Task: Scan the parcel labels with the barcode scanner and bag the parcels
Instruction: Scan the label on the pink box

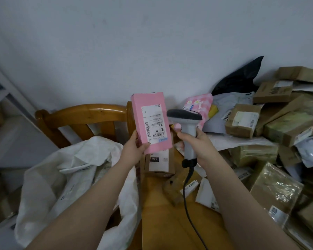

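At centre frame, left hand [134, 150] pinches pink box [150, 121] at its lower left corner, thumb on the front, fingers behind. Box is held up off the table [161, 222], near upright, label [154, 123] facing the camera. Right hand [197, 143] is wrapped round the scanner [184, 120] grip, head just at 3 o'clock of the box; can't tell where its window points. Box looks light, stiff card, smooth, so a corner pinch may let it pivot. Better grip: across the bottom edge, clear of the barcodes. Sack [61, 177] lies open at 8 o'clock of the box. Parcel pile [278, 132] sits at 3 to 5 o'clock. Looks like scan now, bag next.
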